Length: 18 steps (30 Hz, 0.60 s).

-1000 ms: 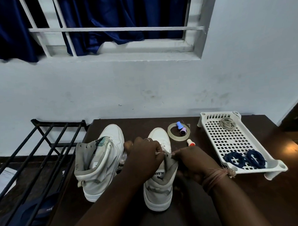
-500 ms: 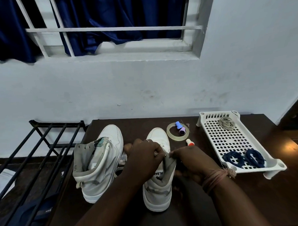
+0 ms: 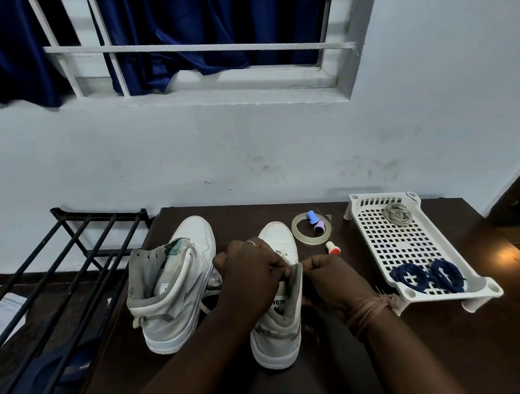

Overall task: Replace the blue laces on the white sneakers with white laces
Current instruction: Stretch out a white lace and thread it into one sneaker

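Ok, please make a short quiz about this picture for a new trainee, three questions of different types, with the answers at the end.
1. True or false: the blue laces lie in the white tray.
2. Which sneaker are both hands working on: A) the left sneaker, B) the right sneaker?
3. Fill in: the tape roll lies between the right sneaker and the ____.

Key
1. True: two blue coils sit at the tray's near end.
2. B: the left hand and right hand grip its collar; the left sneaker stands untouched.
3. Tray.
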{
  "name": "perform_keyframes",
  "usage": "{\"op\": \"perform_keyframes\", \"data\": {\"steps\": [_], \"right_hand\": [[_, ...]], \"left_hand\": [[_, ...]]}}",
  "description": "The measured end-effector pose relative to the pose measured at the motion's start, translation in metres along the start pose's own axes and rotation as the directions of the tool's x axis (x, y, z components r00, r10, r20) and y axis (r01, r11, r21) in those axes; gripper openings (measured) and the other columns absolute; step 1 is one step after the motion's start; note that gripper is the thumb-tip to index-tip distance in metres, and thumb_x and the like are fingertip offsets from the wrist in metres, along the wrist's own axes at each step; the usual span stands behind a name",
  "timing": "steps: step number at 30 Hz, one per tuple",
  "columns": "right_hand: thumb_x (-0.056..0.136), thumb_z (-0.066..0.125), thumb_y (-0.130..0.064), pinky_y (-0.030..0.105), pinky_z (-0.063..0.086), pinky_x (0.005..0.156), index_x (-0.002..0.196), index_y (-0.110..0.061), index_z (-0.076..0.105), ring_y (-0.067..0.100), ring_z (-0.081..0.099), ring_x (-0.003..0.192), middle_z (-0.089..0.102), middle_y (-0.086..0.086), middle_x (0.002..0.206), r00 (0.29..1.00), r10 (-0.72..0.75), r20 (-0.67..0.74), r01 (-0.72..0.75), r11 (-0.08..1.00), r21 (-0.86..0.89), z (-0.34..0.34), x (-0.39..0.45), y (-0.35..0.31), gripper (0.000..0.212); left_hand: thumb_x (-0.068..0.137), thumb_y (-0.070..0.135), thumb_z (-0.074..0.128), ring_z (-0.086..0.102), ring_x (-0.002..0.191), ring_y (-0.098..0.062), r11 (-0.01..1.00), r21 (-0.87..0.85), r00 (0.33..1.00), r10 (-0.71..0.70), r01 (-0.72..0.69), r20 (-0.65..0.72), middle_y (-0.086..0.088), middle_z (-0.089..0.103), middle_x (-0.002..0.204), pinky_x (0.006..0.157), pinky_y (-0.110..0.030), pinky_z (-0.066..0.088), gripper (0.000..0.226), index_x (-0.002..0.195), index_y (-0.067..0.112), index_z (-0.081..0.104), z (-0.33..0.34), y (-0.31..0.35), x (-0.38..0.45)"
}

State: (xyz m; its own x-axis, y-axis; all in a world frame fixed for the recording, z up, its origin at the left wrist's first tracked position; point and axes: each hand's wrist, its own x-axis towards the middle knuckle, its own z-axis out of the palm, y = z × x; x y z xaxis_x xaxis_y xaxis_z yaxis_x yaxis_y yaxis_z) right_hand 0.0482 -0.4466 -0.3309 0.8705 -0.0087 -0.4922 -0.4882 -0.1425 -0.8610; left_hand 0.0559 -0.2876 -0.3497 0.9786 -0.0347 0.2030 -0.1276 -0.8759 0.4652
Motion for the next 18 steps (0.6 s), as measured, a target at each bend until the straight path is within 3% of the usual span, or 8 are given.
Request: {"op": "perform_keyframes", "data": {"steps": [4,7,10,14,18], "right_hand": [[0.094,0.053,0.005,0.025,0.05,0.045,0.077,-0.001,0.067,0.02,0.06,0.045,0.065,0.017,0.062,1.0,-0.008,-0.015,0.008,1.0,-0.014,0.005,0.003,0.004,0.023],[0.094,0.055,0.002,0.027,0.052,0.05,0.079,0.002,0.069,0.023,0.063,0.05,0.068,0.022,0.069,1.0,-0.002,-0.006,0.002,1.0,-0.032,0.004,0.003,0.002,0.021],[0.095,0.058,0.0,0.03,0.055,0.055,0.079,0.001,0.073,0.026,0.067,0.057,0.072,0.027,0.081,1.0,-0.008,0.007,0.009,0.998,-0.055,0.002,0.002,-0.001,0.022],[0.095,0.058,0.002,0.026,0.054,0.05,0.078,0.002,0.073,0.023,0.067,0.051,0.072,0.025,0.075,0.997,-0.073,-0.017,0.071,0.993,-0.099,0.003,-0.001,-0.003,0.023],[0.094,0.056,0.005,0.025,0.053,0.047,0.079,0.004,0.071,0.023,0.066,0.048,0.07,0.026,0.072,0.993,-0.107,-0.048,0.101,0.989,-0.104,0.002,-0.003,-0.004,0.021]], "left_hand": [[0.082,0.045,0.073,0.045,0.11,-0.003,0.993,-0.109,0.998,0.052,-0.05,0.018,0.018,0.067,0.099,0.099,-0.033,0.028,0.01,0.083,0.038,0.08,0.0,-0.003,0.003],[0.086,0.037,0.071,0.046,0.114,0.002,0.978,-0.196,0.992,0.086,-0.067,0.093,0.017,0.068,0.105,0.107,-0.03,0.023,0.013,0.088,0.029,0.082,-0.01,0.003,0.003],[0.091,0.04,0.064,0.049,0.119,-0.009,0.997,-0.045,0.989,0.062,-0.056,0.138,0.012,0.071,0.108,0.104,-0.032,0.025,0.018,0.093,0.031,0.08,-0.011,0.005,0.001],[0.085,0.048,0.05,0.043,0.115,-0.02,0.99,0.143,0.999,0.006,-0.011,0.033,0.013,0.066,0.104,0.095,-0.046,0.038,0.033,0.084,0.031,0.077,-0.004,0.006,-0.006],[0.082,0.046,0.047,0.044,0.118,-0.019,0.989,0.134,0.997,0.05,-0.057,0.053,0.014,0.065,0.113,0.095,-0.046,0.037,0.033,0.085,0.033,0.077,0.0,0.001,-0.003]]}}
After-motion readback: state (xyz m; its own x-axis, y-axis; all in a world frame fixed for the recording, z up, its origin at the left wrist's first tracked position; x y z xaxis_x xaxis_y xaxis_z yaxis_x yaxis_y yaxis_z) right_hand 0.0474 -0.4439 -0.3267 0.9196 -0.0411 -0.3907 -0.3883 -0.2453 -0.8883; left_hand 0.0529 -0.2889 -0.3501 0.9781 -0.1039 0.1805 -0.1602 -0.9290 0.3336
